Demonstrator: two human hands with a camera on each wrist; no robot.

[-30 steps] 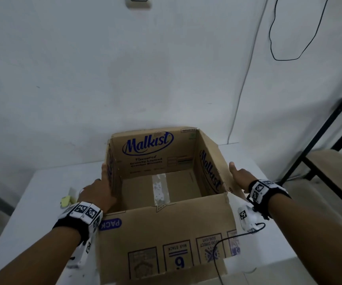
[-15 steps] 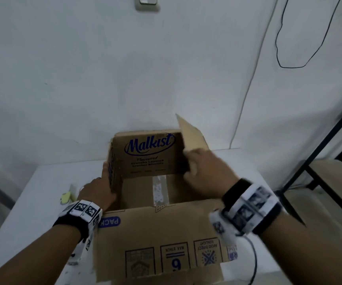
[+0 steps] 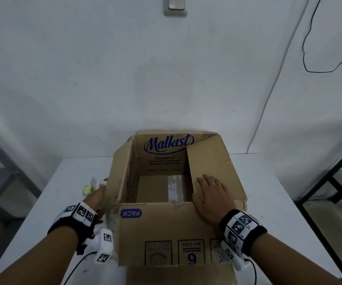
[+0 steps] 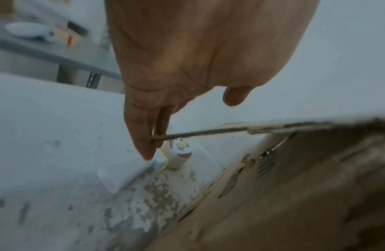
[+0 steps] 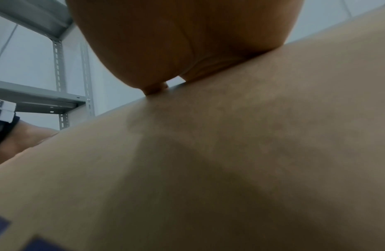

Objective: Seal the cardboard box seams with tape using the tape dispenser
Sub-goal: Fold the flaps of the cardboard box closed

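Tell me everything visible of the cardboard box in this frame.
The cardboard box is brown corrugated board printed with blue Malkist lettering, a PACK label and stacking symbols. It stands open-topped on the white table. Its right flap is folded inward under the flat right hand; the left flap stands raised, touched at its edge by the left hand. The near flap hangs outward. A worn tape strip covers the bottom seam inside.

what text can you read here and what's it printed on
"Malkist": far wall of the cardboard box.
"PACK", upside down: near flap.
"MAX STACK", "6", upside down: near flap too.
Small print under "Malkist" and corner label: too blurred to read.
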